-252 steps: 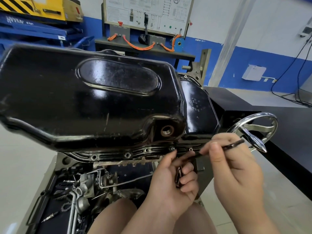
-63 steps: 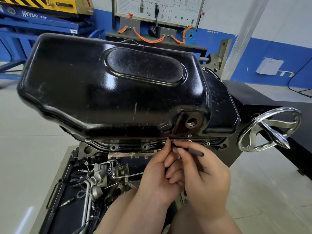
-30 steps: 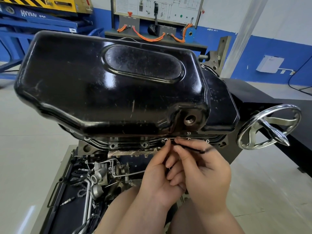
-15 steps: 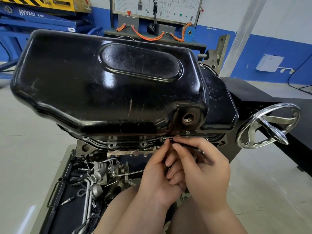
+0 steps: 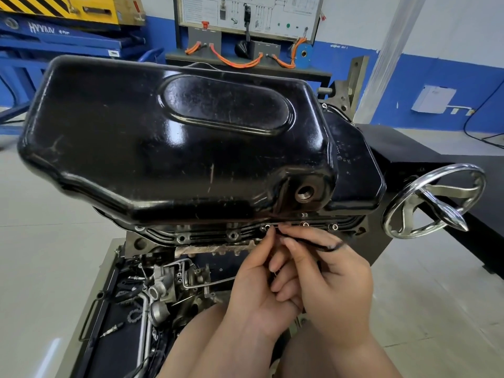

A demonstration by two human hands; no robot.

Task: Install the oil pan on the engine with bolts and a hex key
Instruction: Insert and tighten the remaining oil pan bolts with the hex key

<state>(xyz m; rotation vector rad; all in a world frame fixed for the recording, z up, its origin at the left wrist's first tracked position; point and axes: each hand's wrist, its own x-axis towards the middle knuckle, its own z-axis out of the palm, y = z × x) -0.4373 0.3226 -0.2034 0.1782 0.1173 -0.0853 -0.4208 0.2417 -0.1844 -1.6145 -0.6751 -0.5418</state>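
Observation:
A glossy black oil pan (image 5: 174, 148) sits upside down on the engine, its flange (image 5: 207, 237) facing me with several bolts along the front edge. My right hand (image 5: 327, 282) pinches a thin black hex key (image 5: 308, 241), blurred, whose tip points at a bolt (image 5: 266, 228) in the flange. My left hand (image 5: 259, 290) lies against the right one, its index finger touching the flange beside that bolt and its other fingers curled; what they hold, if anything, is hidden. A threaded drain hole (image 5: 305, 192) opens above the hands.
A chromed handwheel (image 5: 433, 203) on the engine stand sticks out to the right. Below the engine a tray (image 5: 95, 323) holds loose parts and tools. A black bench (image 5: 436, 159) stands at the right, a blue lift (image 5: 54, 42) and a wiring board (image 5: 245, 12) behind.
My hands have stayed at the same flange bolt. The hex key's free end has swung from pointing right to lower right. The camera has shifted slightly.

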